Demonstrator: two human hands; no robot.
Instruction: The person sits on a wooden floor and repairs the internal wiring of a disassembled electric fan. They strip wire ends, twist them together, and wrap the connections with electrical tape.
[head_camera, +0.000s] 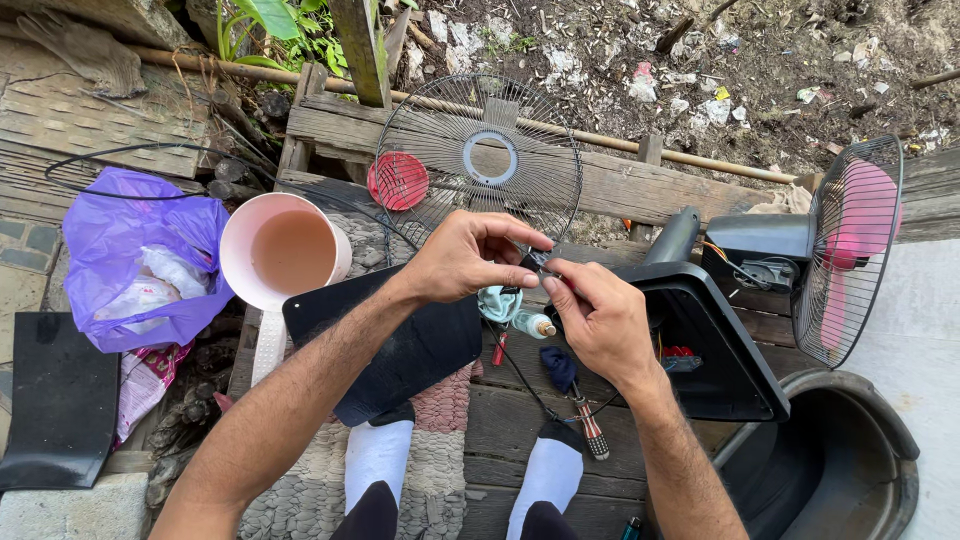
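My left hand (468, 258) and my right hand (600, 318) meet above a wooden pallet (620, 190), both pinching a thin dark wire (536, 262) between fingertips. The wire trails down toward a screwdriver (590, 428) with a striped handle lying between my two white-socked feet. Just below my hands lie a small pale bottle (536, 324) and a teal cloth (497, 304). An opened black fan base (712, 345) lies to the right of my right hand, with red parts showing inside.
A round wire fan guard (480, 150) leans behind my hands, next to a red cap (397, 181). A pink-bladed fan head (850, 250) stands right. A pink scoop (285, 250), a purple bag (130, 255), a black panel (400, 350) and a dark tub (850, 470) surround.
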